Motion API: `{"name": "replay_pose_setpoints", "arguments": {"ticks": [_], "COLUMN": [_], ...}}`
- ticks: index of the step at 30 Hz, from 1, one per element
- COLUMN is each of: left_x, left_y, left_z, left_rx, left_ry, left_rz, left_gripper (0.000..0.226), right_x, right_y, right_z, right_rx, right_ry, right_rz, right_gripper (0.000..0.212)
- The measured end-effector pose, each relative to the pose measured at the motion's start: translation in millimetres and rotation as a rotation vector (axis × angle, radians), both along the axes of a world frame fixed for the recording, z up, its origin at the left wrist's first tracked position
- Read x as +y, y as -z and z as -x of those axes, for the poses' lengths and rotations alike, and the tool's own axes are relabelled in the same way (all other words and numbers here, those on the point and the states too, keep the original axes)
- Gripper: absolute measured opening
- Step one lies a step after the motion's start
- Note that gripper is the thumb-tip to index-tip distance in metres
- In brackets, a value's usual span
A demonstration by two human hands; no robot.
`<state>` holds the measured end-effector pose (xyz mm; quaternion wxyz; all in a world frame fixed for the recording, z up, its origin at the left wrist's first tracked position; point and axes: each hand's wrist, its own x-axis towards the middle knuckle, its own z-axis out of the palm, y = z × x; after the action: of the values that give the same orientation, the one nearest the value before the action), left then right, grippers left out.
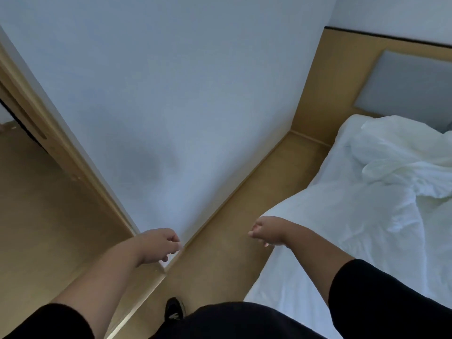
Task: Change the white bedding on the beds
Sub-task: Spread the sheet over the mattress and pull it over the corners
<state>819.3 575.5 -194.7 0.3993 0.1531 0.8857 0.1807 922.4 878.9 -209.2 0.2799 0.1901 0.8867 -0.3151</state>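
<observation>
Bedding [391, 192] was seen from the head view, white and all crumpled on the bed [288, 277] at the right, below the grey headboard [403, 86]. The left hand [159, 245] was held out by the wall [171, 94], and the right hand [269, 231] by the near corner of the bed. Both hands had loosely curled fingers, and nothing was held. The bedding was not yet taken off, it was judged, so nearly all the work was left.

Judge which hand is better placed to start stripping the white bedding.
Probably the right hand: it hangs at the corner of the bed. The left hand is by the wall, farther from the bed. Both hold nothing.
</observation>
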Motion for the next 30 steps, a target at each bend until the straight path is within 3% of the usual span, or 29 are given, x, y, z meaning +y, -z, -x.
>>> {"name": "replay_pose_setpoints", "arguments": {"ticks": [7,12,16,19,24,30], "left_x": [50.9,137.1,208.9,276.2,418.1,580.3], "left_y": [-10.2,-9.4,1.7,11.3,29.6,8.1], "left_z": [173.0,249.3,295.7,338.8,396.6,441.2], "left_rx": [0.007,-0.007,-0.067,-0.058,-0.008,0.077], "left_ry": [0.214,0.404,0.522,0.586,0.612,0.773], "left_rz": [0.033,0.008,0.018,0.086,0.118,0.153], "left_gripper": [0.018,0.016,0.015,0.017,0.019,0.025], "right_x": [8.5,57.9,111.5,169.9,298.1,445.6], "right_y": [3.9,6.1,28.4,48.7,72.8,44.1], "right_z": [114.3,141.3,142.1,159.6,214.3,263.3], "right_rx": [-0.002,0.006,-0.107,-0.179,-0.129,-0.118], "right_ry": [0.199,0.462,0.592,0.65,0.704,0.682], "right_rz": [0.044,0.054,0.052,0.075,0.05,-0.05], "right_gripper": [0.035,0.032,0.028,0.036,0.039,0.028]}}
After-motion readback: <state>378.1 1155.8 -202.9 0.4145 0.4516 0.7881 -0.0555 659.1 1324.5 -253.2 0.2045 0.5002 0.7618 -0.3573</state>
